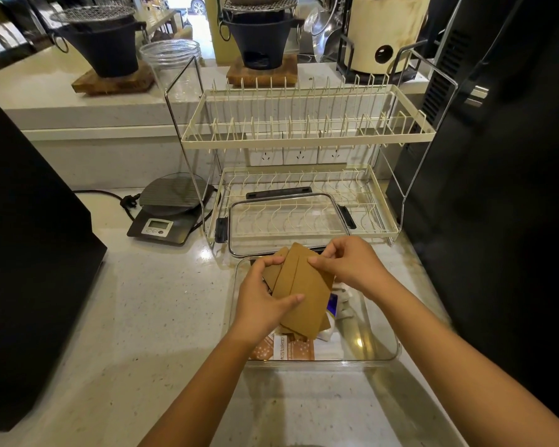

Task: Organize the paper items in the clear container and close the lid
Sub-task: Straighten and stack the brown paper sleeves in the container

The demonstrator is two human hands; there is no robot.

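A fanned stack of brown paper sleeves point(307, 291) is held above the clear container point(381, 346) on the counter. My left hand point(262, 298) grips the stack from the left, thumb across its front. My right hand point(346, 264) pinches the stack's upper right edge. Inside the container lie a printed brown-and-white paper piece point(284, 348), white packets point(331, 333) and a small blue item point(332, 303), partly hidden by the stack. The clear lid point(284, 227) with black clips lies flat just behind the container, under the dish rack's lower tier.
A cream two-tier wire dish rack point(304, 137) stands behind the container. A digital kitchen scale point(168, 214) sits to the left. Black appliances flank the counter at left point(29, 253) and right point(497, 188). A glass jar point(171, 59) and black stoves stand on the raised ledge.
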